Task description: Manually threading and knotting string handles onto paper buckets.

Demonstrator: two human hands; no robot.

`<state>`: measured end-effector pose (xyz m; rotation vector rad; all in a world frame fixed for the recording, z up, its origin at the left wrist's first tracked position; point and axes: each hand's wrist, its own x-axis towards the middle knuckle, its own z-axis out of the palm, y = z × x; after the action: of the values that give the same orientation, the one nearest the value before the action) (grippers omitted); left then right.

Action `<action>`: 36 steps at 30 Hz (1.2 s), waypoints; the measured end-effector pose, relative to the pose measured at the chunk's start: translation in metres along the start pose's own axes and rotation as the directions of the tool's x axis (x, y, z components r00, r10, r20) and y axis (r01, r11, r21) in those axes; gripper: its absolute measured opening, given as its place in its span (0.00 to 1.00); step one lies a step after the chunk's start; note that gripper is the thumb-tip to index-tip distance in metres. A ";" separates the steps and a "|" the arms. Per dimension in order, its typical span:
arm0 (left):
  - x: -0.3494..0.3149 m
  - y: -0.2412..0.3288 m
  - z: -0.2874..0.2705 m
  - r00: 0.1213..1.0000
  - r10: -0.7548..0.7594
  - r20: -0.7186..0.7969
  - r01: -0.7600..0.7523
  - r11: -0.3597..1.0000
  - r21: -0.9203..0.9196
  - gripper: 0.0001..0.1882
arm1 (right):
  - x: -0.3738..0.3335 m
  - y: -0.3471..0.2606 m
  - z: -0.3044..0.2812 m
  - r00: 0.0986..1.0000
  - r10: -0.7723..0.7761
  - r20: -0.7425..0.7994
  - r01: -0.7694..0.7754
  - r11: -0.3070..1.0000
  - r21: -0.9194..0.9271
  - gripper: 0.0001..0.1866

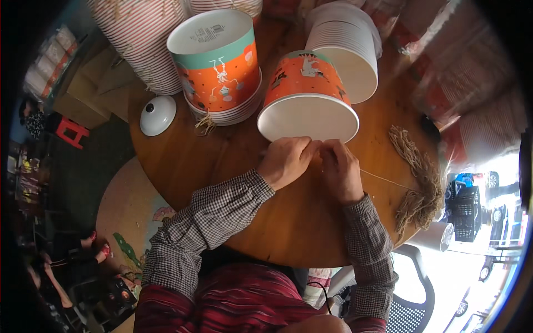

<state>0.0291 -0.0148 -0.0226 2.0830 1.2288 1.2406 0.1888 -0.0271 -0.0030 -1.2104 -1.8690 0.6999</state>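
Note:
An orange paper bucket (333, 86) with a green base band lies on its side, its white opening facing me. My left hand (287, 161) is closed in a pinch right at the near rim; what its fingertips hold is hidden. Beside it, almost touching, my right hand (341, 169) is also closed, fingers bent down. A thin strand of twine (383, 177) runs from my right hand to a loose bundle of tan twine (422, 183) at the table's right edge.
Upside-down printed buckets (222, 83) stand stacked at the back left, with a white lid (158, 115) by them. White nested buckets (350, 61) lie behind the orange one. Tall striped stacks (144, 44) rise behind. The round wooden table (288, 222) ends near my lap.

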 end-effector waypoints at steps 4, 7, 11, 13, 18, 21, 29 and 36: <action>-0.001 0.001 -0.001 0.997 -0.063 0.053 0.063 0.998 0.003 0.04 | -0.001 -0.003 -0.001 1.000 0.028 -0.002 -0.028 0.999 0.019 0.04; -0.002 0.005 -0.001 0.999 0.004 -0.047 -0.008 0.997 -0.082 0.03 | -0.002 -0.003 0.000 0.993 0.120 -0.017 -0.117 0.987 0.106 0.04; -0.004 0.008 0.001 0.999 -0.037 -0.017 0.034 0.987 -0.159 0.03 | -0.006 0.000 0.003 0.981 0.180 -0.068 -0.163 0.966 0.201 0.05; -0.005 0.010 0.000 0.999 -0.052 -0.015 0.048 0.977 -0.207 0.02 | -0.007 -0.004 0.002 0.977 0.206 -0.061 -0.188 0.957 0.221 0.05; -0.008 0.006 0.004 0.997 -0.080 0.008 0.080 0.963 -0.259 0.02 | -0.009 0.000 0.000 0.969 0.233 -0.081 -0.210 0.953 0.220 0.05; -0.009 0.006 0.004 0.995 -0.095 -0.023 0.083 0.948 -0.307 0.03 | -0.010 0.000 -0.003 0.943 0.329 -0.060 -0.309 0.926 0.216 0.04; -0.002 0.015 -0.009 0.859 -0.394 0.327 0.512 0.664 -0.545 0.22 | -0.010 -0.006 -0.004 0.961 0.269 -0.062 -0.237 0.919 0.316 0.03; -0.004 0.017 0.002 0.868 -0.343 0.359 0.497 0.576 -0.649 0.19 | -0.010 -0.006 -0.005 0.977 0.211 -0.034 -0.191 0.932 0.308 0.04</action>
<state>0.0380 -0.0272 -0.0132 1.1833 0.8518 1.0189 0.1926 -0.0383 0.0019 -1.2154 -1.5276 1.0070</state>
